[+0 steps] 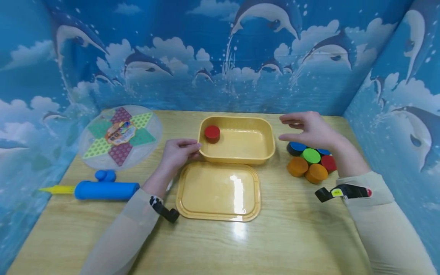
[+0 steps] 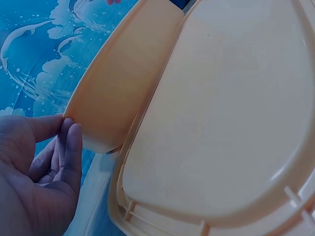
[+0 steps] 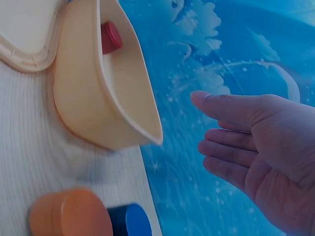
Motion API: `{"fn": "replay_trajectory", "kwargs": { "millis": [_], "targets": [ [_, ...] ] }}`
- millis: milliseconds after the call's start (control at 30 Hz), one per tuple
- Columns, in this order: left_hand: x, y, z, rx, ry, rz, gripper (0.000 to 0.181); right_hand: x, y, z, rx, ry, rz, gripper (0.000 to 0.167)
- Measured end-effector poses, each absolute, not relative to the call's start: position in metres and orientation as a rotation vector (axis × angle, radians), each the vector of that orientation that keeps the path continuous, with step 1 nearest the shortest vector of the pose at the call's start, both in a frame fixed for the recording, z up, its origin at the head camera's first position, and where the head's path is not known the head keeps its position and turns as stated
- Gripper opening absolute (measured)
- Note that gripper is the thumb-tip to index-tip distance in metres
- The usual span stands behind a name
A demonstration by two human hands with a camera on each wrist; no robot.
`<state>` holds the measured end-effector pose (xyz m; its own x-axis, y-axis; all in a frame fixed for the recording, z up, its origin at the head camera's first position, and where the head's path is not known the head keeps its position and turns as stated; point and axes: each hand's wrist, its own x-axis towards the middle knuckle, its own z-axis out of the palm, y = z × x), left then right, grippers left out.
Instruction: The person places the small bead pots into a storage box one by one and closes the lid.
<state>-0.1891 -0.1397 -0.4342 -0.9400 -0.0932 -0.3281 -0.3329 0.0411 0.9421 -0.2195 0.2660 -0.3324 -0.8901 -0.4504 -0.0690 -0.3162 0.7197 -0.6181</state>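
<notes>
A yellow plastic box [image 1: 240,156] stands at the back of the table with one red round block [image 1: 212,134] inside, at its left end. My left hand [image 1: 179,152] pinches the box's left rim, and the left wrist view shows thumb and finger meeting at that corner. In front of the box lies a flat yellow lid [image 1: 218,193]. To the right of the box, my right hand [image 1: 309,129] is raised above the table with fingers extended and holds nothing. Below it sits a cluster of round blocks: orange [image 1: 297,167], green [image 1: 311,156], red [image 1: 328,163] and blue [image 1: 296,148].
On the left lie a clear round board with a coloured star [image 1: 120,136] and a blue pump with a yellow nozzle [image 1: 106,190]. A dolphin-printed backdrop [image 1: 220,88] closes off the table's back and sides.
</notes>
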Motion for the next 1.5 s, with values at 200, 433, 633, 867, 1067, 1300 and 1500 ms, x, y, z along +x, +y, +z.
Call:
{"fn": "replay_trajectory", "kwargs": {
  "millis": [200,433,633,867,1067,1300,1500],
  "targets": [
    [-0.189,-0.139,-0.435,-0.433,2.134,2.019,0.034,-0.213,0.293,-0.333,-0.538,2.729,-0.904,0.065],
    [-0.189,-0.14,-0.436,-0.433,2.135,2.024,0.034,-0.203,0.325,-0.342,-0.471,2.765,-0.922,0.064],
    [-0.19,-0.141,-0.436,-0.436,2.145,2.012,0.035,-0.193,0.348,-0.35,-0.429,2.797,-0.884,0.065],
    [-0.189,-0.142,-0.436,-0.444,2.15,1.996,0.034,-0.18,0.371,-0.359,-0.345,2.811,-0.864,0.07],
    [-0.188,-0.14,-0.436,-0.439,2.149,1.996,0.032,-0.169,0.388,-0.365,-0.28,2.802,-0.893,0.072],
    [-0.19,-0.142,-0.439,-0.461,2.158,2.012,0.034,-0.162,0.401,-0.378,-0.211,2.782,-0.92,0.076],
    [-0.189,-0.14,-0.436,-0.434,2.159,2.017,0.034,-0.151,0.415,-0.393,-0.19,2.781,-0.976,0.074]
  ]
}}
